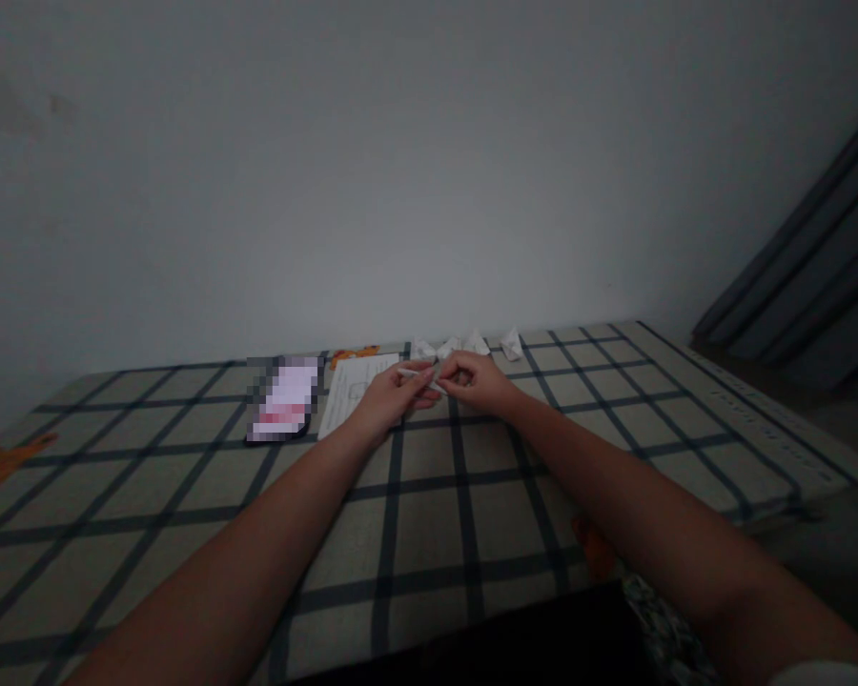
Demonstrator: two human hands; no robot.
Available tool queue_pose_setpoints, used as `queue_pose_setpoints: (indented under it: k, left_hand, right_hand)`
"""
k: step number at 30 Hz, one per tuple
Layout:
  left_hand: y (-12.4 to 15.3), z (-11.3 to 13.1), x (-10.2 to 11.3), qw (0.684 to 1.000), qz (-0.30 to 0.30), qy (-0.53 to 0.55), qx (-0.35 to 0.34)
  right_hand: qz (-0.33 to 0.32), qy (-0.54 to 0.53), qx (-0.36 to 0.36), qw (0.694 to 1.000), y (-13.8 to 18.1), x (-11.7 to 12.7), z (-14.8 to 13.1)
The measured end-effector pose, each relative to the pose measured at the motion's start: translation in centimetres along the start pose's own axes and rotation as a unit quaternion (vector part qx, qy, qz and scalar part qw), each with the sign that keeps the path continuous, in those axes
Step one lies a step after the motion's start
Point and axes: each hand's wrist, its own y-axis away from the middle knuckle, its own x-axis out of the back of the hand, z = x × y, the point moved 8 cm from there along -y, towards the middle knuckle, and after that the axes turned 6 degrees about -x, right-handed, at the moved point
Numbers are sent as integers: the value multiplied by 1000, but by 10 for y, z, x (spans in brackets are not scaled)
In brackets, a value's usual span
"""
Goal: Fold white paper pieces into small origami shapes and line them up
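Note:
Both hands meet over the checked cloth, a small piece of folded white paper between them. My left hand pinches its left part between thumb and fingers. At the other end, the thumb and fingertips of my right hand are closed on the paper. Much of the paper is hidden by the fingers, so its exact shape does not show. Just behind the hands stand several folded white paper shapes, and one more paper shape sits apart to the right.
Printed sheets lie left of my left hand, with a blurred-out phone beside them. A checked tablecloth covers the table, which meets a plain wall. A dark curtain hangs at the right.

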Motion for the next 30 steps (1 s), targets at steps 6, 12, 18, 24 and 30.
queue_pose_setpoints:
  k: [6, 12, 18, 24, 30]
  left_hand:
    - [-1, -1, 1, 1000, -9, 19, 1]
    - [-1, 2, 1, 1000, -6, 9, -19]
    - [-3, 3, 4, 999, -2, 6, -46]
    - [-1, 11, 1, 984, -37, -148, -92]
    - [7, 22, -7, 965, -58, -213, -138]
  right_hand:
    - [-12, -3, -15, 1000, 1, 0, -4]
    - [-16, -15, -39, 999, 0, -1, 2]
    - [-23, -20, -58, 998, -1, -2, 10]
    - [-28, 22, -55, 998, -1, -2, 6]
    - [-44, 26, -23, 998, -1, -4, -3]
